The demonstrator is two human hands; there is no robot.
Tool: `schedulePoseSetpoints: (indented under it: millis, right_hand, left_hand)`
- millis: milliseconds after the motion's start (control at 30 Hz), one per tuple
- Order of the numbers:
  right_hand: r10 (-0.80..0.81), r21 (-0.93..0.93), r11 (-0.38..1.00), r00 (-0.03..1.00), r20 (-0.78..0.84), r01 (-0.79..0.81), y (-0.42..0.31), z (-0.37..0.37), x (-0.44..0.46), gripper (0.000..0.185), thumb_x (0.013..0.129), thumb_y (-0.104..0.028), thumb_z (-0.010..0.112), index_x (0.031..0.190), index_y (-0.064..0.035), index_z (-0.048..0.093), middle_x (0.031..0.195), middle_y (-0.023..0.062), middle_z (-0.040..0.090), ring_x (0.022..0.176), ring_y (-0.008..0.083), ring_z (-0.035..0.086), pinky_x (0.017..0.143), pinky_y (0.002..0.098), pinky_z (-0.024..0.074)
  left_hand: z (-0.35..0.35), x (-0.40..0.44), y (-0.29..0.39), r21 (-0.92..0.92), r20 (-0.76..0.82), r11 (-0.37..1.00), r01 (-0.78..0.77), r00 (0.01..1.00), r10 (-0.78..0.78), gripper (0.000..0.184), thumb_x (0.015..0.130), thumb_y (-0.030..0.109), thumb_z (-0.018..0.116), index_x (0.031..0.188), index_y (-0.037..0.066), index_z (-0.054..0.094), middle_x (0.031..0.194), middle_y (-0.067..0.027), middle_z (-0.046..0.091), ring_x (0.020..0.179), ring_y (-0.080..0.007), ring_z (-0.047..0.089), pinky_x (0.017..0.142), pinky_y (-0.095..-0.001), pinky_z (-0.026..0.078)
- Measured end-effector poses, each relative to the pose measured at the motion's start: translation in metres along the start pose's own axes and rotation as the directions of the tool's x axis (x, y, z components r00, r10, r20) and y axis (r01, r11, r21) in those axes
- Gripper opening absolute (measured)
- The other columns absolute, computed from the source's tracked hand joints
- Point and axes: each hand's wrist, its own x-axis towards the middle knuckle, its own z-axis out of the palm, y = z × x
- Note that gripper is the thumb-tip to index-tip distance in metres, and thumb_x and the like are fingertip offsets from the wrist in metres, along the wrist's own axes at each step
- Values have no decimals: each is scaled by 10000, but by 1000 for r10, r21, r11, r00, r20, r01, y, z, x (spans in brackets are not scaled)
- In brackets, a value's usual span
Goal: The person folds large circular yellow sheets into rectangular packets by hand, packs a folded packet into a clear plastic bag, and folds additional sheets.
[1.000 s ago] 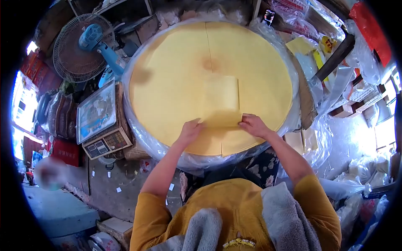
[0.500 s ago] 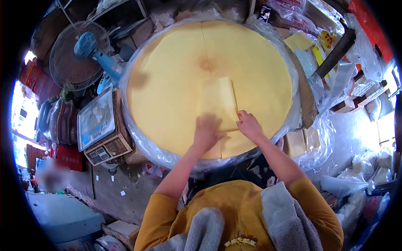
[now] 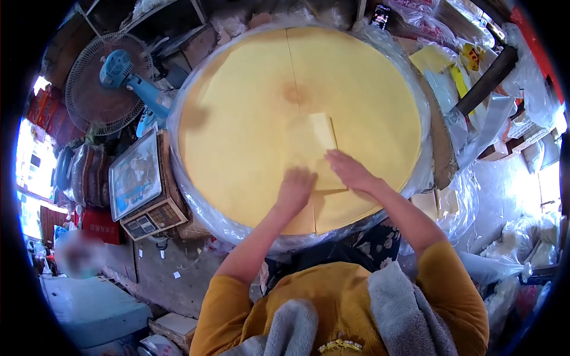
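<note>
A yellow folded sheet lies on the round table, which has a yellow top and clear plastic around its rim. My left hand rests on the near left part of the sheet, its fingers blurred and pointing away from me. On the right side of the sheet, my right hand has its fingers close together over the folded edge. Whether they pinch the paper is hidden.
A blue fan stands at the back left, above a scale beside the table. Plastic bags and a dark bar are on the right. A phone sits behind the table.
The sheet's right part has been folded over leftward and looks narrower. My left hand has left the near edge and moved onto the sheet; my right hand has shifted slightly away from me.
</note>
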Motion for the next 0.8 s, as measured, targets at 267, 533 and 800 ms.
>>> schedulePoseSetpoints:
  millis: [267,533,800]
  right_hand:
    - [668,508,649,743,-26,-566,14,-39,62,267,759,-160,681,914,29,572,740,124,647,596,200,656,531,325,528]
    - [602,690,560,798,40,-458,27,-24,59,123,756,30,606,874,-5,607,707,85,636,539,117,585,422,229,440]
    - [-132,-504,850,988,83,156,1,-23,-21,456,769,-20,514,1220,-87,525,1330,43,467,1299,238,345,1069,436,268]
  left_hand:
    - [-25,-17,16,-97,51,994,-59,997,65,459,705,87,634,1151,125,531,1135,-91,537,1093,-315,502,910,-487,424]
    - [-29,-30,23,-62,46,996,-64,997,67,433,742,125,629,1166,140,541,1170,-84,542,1124,-309,500,940,-505,397]
    - [-38,-21,27,-1,221,999,-35,975,34,374,762,153,612,1133,158,566,1164,-81,567,1129,-297,517,962,-477,366]
